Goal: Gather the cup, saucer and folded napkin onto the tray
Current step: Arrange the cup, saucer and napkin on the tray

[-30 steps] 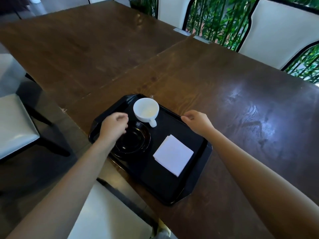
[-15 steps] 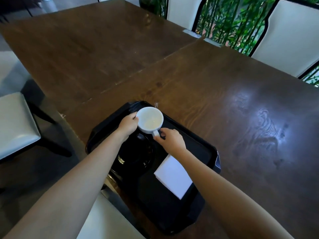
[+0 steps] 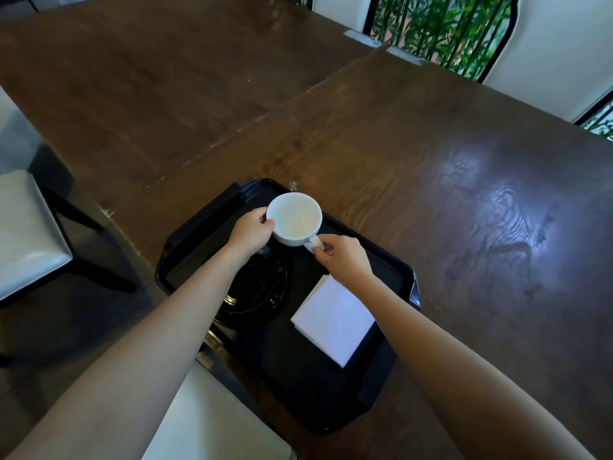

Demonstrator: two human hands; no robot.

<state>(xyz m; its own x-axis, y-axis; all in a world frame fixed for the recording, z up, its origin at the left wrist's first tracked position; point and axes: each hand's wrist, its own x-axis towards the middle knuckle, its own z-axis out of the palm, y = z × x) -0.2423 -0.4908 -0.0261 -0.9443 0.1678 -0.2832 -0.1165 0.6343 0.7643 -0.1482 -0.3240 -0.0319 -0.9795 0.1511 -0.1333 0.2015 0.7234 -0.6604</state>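
Observation:
A black tray (image 3: 391,270) lies at the near edge of the dark wooden table. A white cup (image 3: 294,218) is over the tray's far end. My left hand (image 3: 252,231) grips its left side and my right hand (image 3: 341,258) pinches its handle. Whether the cup rests on the tray or is held just above it, I cannot tell. Nearer to me a black saucer (image 3: 257,290) sits on the tray, partly hidden by my left forearm. A folded white napkin (image 3: 333,322) lies on the tray to the saucer's right.
The wooden table (image 3: 398,144) stretches far and right of the tray. A white-cushioned chair (image 3: 26,234) stands at the left, another white seat (image 3: 212,416) is just below the tray's near edge, and white chair backs (image 3: 550,48) line the far side before green plants.
A second ago my left hand was on the saucer and my right hand on the tray's right rim. Both hands have since closed on the cup.

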